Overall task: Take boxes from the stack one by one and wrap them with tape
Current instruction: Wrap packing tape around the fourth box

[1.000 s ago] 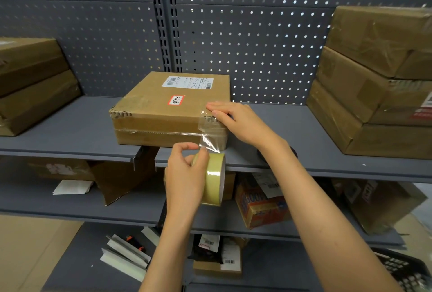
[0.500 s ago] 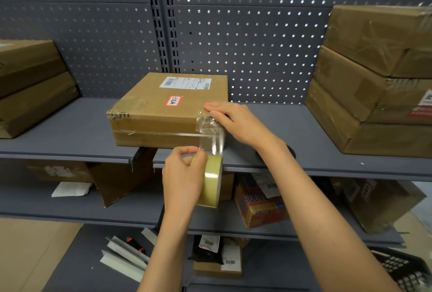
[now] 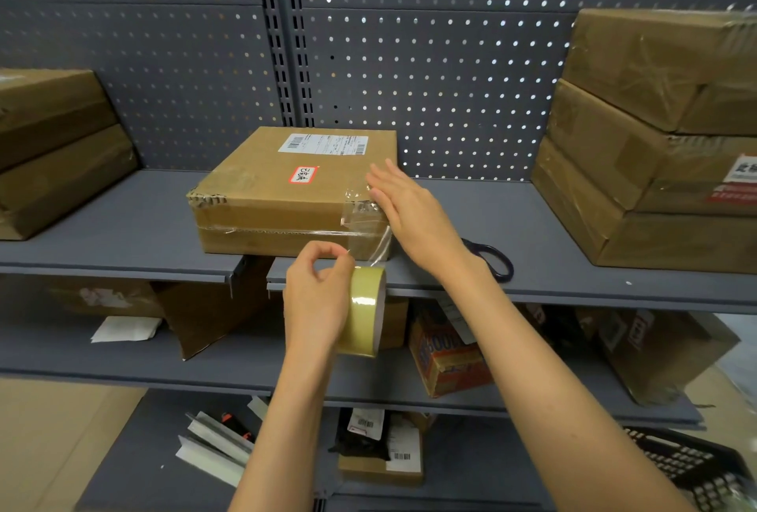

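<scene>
Squarely at mid-shelf: flat cardboard box (image 3: 295, 192), resting on the grey shelf (image 3: 135, 233) with its near face at the shelf's front edge. White shipping label (image 3: 323, 143) toward the far edge of its top, red-bordered sticker (image 3: 304, 175) just nearer. Clear tape strip (image 3: 360, 220) stuck over the box's near right corner, running down the front face and off to the roll below. Tape roll (image 3: 364, 311), yellowish, held on edge just below the shelf lip by left hand (image 3: 317, 298); fingers curled round the roll, thumb and forefinger pinched together near the point where the strip leaves it. Right hand (image 3: 409, 210) flat and relaxed, fingers straight and together, held against the box's right side near the taped corner; holding nothing, and whether actually touching the tape cannot be told. Scissors (image 3: 493, 259), dark-handled, lying on the shelf just right of the right wrist, partly hidden by it.

Farther right, stack of three taped cardboard boxes (image 3: 655, 151). At far left, two more brown boxes (image 3: 53, 151) piled one on the other. Behind, grey perforated back panel (image 3: 430, 61). Below, on lower shelves: an orange printed carton (image 3: 446, 364), loose papers (image 3: 123, 329), a small labelled parcel (image 3: 381, 454). At bottom right, corner of a black plastic basket (image 3: 692, 466).
</scene>
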Available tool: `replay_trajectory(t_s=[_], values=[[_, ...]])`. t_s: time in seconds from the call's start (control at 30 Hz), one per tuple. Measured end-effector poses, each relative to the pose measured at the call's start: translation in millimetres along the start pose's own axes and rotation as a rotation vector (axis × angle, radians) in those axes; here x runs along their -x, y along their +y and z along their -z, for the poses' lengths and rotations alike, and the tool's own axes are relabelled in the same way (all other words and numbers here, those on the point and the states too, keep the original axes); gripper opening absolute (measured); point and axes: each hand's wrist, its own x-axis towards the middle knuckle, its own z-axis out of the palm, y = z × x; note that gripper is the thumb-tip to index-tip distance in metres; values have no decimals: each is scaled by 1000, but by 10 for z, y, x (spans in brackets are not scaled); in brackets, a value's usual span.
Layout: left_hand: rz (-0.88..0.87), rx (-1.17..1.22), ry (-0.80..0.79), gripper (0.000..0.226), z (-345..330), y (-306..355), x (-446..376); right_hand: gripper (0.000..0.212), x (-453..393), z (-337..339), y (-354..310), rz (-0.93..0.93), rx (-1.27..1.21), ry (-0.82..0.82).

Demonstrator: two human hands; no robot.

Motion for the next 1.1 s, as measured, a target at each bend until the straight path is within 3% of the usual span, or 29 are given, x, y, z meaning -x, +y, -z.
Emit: replay_trajectory(t_s=[0.1,0.2,0.33,0.47,0.67,0.77,0.83,0.9,1.1], values=[[-9,2,-4,8,-2,15,4,34,126,93,54,-94,-54,172],[-4,5,4,8,-2,5,9,27,308,233,182,-295,112,268],[5,-14,14,10,-19,-6,13,22,527,345,310,-574,310,62],[22,7,25,14,-22,-10,18,23,632,335,342,-693,322,-76],[33,20,33,16,-26,-38,5,27,678,300,341,-665,323,-54],[34,28,36,16,-25,-49,0,26,734,338,380,-676,39,25],[41,32,39,17,-29,-53,-5,23,774,368,367,-594,-186,77],[45,38,38,17,-35,-54,-3,23,793,388,322,-479,-253,110],[35,58,39,15,-30,-47,17,52,870,388,193,-375,-263,68]])
